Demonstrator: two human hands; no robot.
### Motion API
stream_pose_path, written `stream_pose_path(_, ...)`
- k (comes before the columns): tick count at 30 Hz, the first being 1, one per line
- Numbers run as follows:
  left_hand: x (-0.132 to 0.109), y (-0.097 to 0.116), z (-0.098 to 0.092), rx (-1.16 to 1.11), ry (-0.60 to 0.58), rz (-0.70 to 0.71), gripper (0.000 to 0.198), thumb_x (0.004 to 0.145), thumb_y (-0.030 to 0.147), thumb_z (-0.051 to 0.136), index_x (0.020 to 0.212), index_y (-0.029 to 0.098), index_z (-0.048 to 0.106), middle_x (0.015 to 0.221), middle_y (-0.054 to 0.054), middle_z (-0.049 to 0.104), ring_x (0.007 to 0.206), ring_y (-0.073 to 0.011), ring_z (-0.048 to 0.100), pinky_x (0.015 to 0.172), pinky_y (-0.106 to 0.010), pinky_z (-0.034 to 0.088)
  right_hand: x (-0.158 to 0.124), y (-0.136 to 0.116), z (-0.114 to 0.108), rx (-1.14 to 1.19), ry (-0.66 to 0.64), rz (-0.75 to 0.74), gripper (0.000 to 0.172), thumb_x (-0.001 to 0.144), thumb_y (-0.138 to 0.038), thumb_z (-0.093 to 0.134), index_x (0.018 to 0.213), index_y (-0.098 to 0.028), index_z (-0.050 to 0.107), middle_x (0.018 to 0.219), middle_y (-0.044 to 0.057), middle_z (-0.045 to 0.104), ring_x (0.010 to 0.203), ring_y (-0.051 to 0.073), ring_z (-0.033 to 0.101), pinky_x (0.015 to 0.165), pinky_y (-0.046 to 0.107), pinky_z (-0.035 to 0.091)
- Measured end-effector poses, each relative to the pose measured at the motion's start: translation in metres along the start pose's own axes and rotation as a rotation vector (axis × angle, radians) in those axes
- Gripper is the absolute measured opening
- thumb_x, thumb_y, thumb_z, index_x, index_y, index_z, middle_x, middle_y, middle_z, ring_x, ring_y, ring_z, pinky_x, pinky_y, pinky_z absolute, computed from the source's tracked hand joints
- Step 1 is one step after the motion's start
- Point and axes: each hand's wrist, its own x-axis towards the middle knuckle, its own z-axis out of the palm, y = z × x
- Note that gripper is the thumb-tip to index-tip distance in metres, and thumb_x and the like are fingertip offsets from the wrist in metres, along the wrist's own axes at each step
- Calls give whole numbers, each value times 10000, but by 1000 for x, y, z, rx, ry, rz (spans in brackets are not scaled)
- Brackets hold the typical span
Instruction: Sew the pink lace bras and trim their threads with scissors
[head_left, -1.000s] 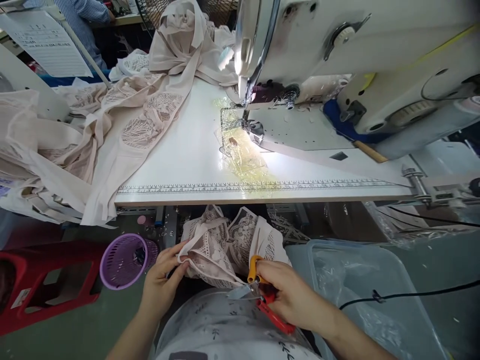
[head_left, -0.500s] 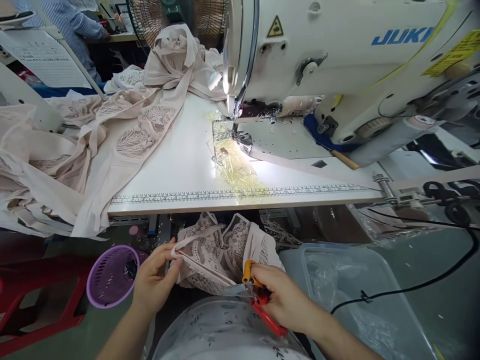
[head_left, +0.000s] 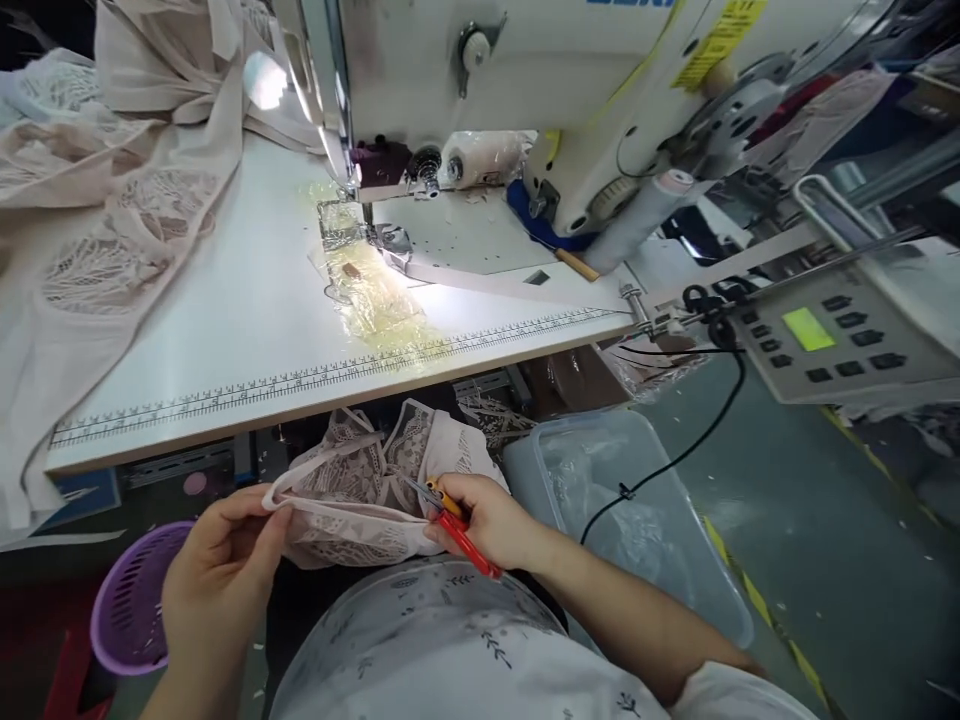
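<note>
A pale pink lace bra (head_left: pixel 352 480) lies over my lap, below the front edge of the sewing table. My left hand (head_left: pixel 225 560) pinches the bra's edge band at its left end, thumb on top. At the bra's right side, my right hand (head_left: pixel 484 520) is closed around small scissors (head_left: pixel 461 535) with red and orange handles. Their blades point up and left over the lace. The fingertips of my right hand also touch the bra's lower band. Part of the scissors is hidden by my fingers.
A sewing machine (head_left: pixel 420 70) stands on the white table (head_left: pixel 225 300), with more bras (head_left: pixel 135 230) heaped at its left. Below are a purple basket (head_left: pixel 135 600) and a clear plastic bin (head_left: pixel 637 520). A black cable (head_left: pixel 675 465) hangs across the bin. A control panel (head_left: pixel 847 330) juts out at right.
My view has swung to the right, bringing the control panel into sight. The scissors have turned in my right hand, and their blades now point up-left. My left hand still holds the band.
</note>
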Motion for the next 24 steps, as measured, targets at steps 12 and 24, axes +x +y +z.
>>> stream_pose_path(12,3,7,22,71,-207,265,330,794,252,577,1098,213,456,864,-21,628,727,-142,652,616,-244,553,-2,21,-12,-124,36,-44,254,676,-320,636,654,-191,418,588,-54,390,542,90,324,498,203,297)
stream_pose_path(24,12,1,9,164,-262,202,367,777,343,605,1107,215,508,921,-44,641,806,-162,651,693,-267,568,-2,26,-6,-104,50,-177,112,679,-250,595,709,-171,522,639,-24,456,541,98,393,501,215,349)
